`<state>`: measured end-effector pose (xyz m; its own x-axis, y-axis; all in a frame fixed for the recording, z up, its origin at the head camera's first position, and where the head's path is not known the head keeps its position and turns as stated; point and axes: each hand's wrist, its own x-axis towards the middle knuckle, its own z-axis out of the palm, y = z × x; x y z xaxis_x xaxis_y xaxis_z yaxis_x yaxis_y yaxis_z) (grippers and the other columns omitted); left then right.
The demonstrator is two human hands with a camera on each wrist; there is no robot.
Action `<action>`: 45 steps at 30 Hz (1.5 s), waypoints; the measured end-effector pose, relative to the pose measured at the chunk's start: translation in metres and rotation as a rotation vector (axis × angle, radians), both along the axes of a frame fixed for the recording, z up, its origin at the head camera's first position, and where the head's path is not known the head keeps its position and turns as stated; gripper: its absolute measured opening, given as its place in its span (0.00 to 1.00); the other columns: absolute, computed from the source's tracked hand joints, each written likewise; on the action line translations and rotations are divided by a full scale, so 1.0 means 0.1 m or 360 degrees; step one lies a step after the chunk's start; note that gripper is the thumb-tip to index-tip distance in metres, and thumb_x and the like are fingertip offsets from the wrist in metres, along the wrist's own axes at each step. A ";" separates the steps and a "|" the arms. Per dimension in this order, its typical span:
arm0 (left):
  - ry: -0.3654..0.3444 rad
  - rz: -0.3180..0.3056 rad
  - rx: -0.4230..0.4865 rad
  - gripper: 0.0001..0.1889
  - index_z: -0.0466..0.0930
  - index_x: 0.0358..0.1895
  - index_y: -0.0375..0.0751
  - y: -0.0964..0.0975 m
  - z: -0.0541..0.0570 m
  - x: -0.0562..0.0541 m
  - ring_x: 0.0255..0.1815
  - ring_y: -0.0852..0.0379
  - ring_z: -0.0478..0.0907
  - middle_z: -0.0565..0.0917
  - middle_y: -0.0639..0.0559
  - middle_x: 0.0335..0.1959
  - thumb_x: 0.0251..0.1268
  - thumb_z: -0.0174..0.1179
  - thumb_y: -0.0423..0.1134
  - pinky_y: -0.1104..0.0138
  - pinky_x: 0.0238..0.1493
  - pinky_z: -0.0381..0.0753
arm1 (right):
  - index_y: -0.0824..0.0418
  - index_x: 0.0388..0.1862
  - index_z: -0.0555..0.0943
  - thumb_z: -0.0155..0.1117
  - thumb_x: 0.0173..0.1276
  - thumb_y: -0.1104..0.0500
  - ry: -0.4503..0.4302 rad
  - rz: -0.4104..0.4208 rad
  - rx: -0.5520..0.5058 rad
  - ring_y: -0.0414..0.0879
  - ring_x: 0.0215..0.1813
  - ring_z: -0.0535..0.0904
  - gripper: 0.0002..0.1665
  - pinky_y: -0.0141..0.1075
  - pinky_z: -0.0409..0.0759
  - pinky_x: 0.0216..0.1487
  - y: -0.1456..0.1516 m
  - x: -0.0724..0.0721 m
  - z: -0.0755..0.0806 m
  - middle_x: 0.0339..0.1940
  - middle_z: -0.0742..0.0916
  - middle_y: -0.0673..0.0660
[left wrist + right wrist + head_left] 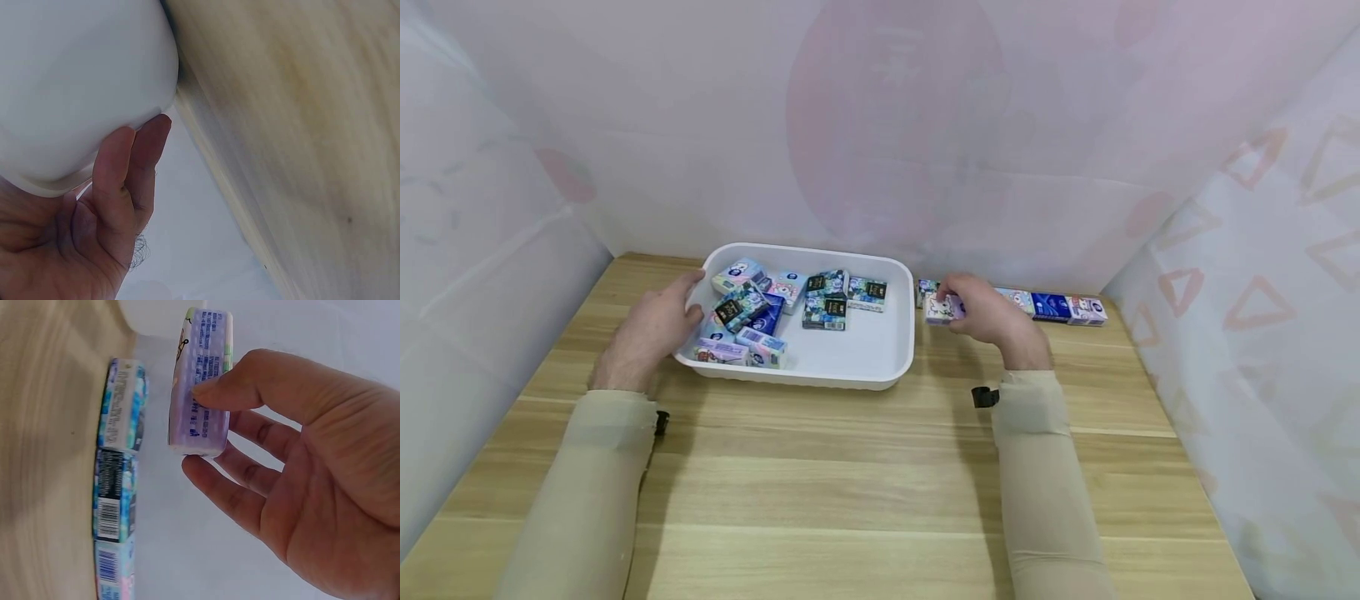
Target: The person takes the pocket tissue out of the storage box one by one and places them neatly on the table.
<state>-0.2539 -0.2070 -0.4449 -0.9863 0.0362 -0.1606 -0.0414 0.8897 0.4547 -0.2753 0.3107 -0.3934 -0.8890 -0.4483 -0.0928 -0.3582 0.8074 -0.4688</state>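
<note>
In the head view my left hand (651, 329) is at the left end of a white plastic tray (820, 381), thumb over the rim. The left wrist view has its fingers (112, 169) against the tray's outer wall; the thumb is hidden there. Inside the tray lie several small tissue packs, among them a dark floral pack (824, 312) and a purple pack (721, 352). My right hand (988, 312) pinches a purple tissue pack (203, 381) between thumb and fingers, raised over a row of packs. Below it in that row is a blue-green floral pack (119, 494).
The row runs along the back wall right of the tray, with a dark blue pack (1051, 307) and a purple-white pack (1086, 311) at its right end. A wooden table (827, 483) carries everything. Printed cloth walls (880, 125) close the back and both sides.
</note>
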 end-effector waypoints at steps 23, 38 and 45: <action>-0.0024 0.0005 0.0001 0.38 0.45 1.00 0.44 -0.01 0.01 0.01 0.67 0.14 0.85 0.73 0.09 0.78 0.98 0.48 0.40 0.30 0.60 0.93 | 0.65 0.67 0.88 0.70 0.81 0.73 -0.0026 -0.0114 0.0251 0.64 0.70 0.82 0.19 0.59 0.83 0.79 -0.10 -0.13 -0.34 0.72 0.86 0.67; -0.0024 0.0006 0.0002 0.38 0.45 1.00 0.46 -0.01 0.01 -0.01 0.63 0.16 0.88 0.76 0.09 0.74 0.98 0.49 0.40 0.38 0.50 0.97 | 0.66 0.65 0.90 0.67 0.82 0.73 -0.0085 -0.0211 0.0189 0.63 0.69 0.84 0.18 0.58 0.85 0.77 -0.12 -0.13 -0.38 0.70 0.87 0.66; -0.0013 0.0009 0.0001 0.38 0.46 1.00 0.45 -0.01 0.00 -0.01 0.58 0.20 0.90 0.79 0.10 0.70 0.98 0.49 0.40 0.45 0.42 0.96 | 0.62 0.62 0.93 0.67 0.83 0.68 -0.0165 -0.0215 0.0122 0.60 0.63 0.85 0.15 0.54 0.89 0.68 0.07 -0.39 -0.64 0.65 0.87 0.63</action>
<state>-0.2545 -0.2077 -0.4448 -0.9851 0.0310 -0.1689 -0.0501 0.8891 0.4550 -0.3148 0.3176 -0.4579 -0.9246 -0.3133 -0.2166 -0.1968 0.8798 -0.4327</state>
